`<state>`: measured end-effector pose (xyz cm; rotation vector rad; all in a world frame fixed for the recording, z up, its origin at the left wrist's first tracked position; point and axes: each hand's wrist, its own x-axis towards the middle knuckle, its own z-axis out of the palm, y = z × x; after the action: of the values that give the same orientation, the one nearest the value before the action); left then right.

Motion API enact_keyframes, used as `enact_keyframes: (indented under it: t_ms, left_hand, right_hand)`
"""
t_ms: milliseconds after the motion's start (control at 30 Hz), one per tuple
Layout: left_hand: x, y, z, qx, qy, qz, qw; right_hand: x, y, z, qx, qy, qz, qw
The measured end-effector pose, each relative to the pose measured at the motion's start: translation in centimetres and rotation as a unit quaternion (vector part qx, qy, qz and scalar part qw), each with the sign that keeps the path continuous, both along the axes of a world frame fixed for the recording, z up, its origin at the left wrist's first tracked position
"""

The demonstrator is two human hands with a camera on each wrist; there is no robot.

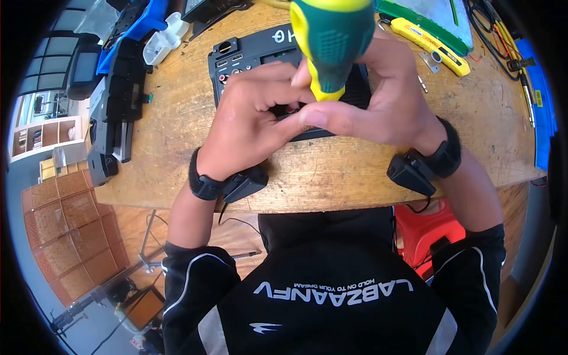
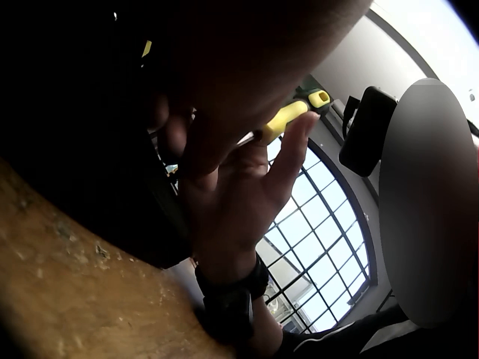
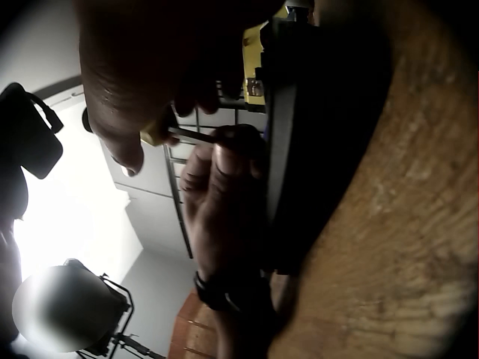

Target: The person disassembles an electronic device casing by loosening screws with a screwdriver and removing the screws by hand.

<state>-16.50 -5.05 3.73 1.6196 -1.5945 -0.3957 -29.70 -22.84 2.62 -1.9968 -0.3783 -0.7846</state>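
Note:
A green and yellow screwdriver (image 1: pixel 334 47) stands handle up over a black electronic device (image 1: pixel 251 46) with round and flat sockets along its edge. My right hand (image 1: pixel 393 94) grips the handle low down, thumb across the near side. Curled fingers of my left hand (image 1: pixel 248 115) come in from the other side, over the device. In the right wrist view the metal shaft (image 3: pixel 193 135) runs to the thumb and fingertips of the left hand (image 3: pixel 213 202), which pinch around its lower end. These fingers hide the screwdriver's tip.
On the worn wooden table (image 1: pixel 307 177), a yellow utility knife (image 1: pixel 432 47) lies at the far right beside a green-edged case (image 1: pixel 426 26). Black housings (image 1: pixel 121 94) and a white plastic part (image 1: pixel 165 38) are at the left. Cables (image 1: pixel 494 35) lie at the right edge.

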Motion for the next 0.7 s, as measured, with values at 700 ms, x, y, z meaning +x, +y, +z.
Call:
enact_keyframes:
  t_ms: [700]
  left_hand:
    - [-0.3,0.4,-0.7,-0.04,0.026,0.037,0.998]
  right_hand:
    - [0.6,-1.2,0.0,0.077,0.11,0.091,0.987]
